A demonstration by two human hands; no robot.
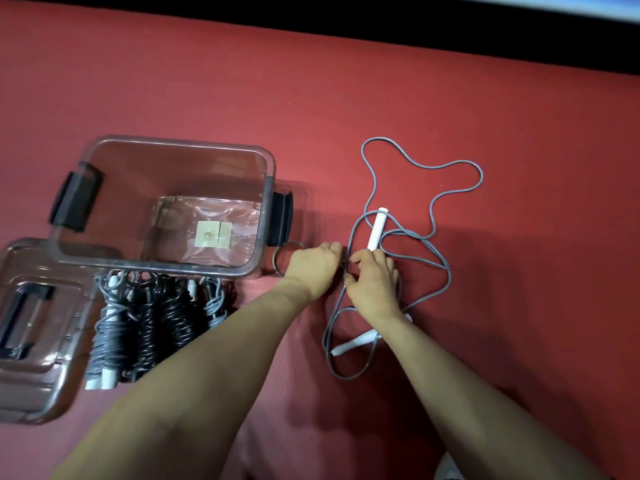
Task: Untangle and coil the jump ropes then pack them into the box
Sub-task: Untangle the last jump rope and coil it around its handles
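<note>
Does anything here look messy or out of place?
Only the grey jump rope, sprawled in loose crossing loops on the red mat, both hands at its tangle. The clear box holds no ropes; coiled ropes lie beside it.

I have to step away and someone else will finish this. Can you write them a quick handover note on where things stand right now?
Left hand: fingers curled on the grey cord beside the box.
Right hand: pinching the same loose grey rope, which sprawls on the red mat; its two white handles lie among the loops.
Box: open, no ropes inside. Lid lies to its left.
Done: several coiled ropes lie in front of the box.
Left: coil this rope, pack all into the box.
</note>
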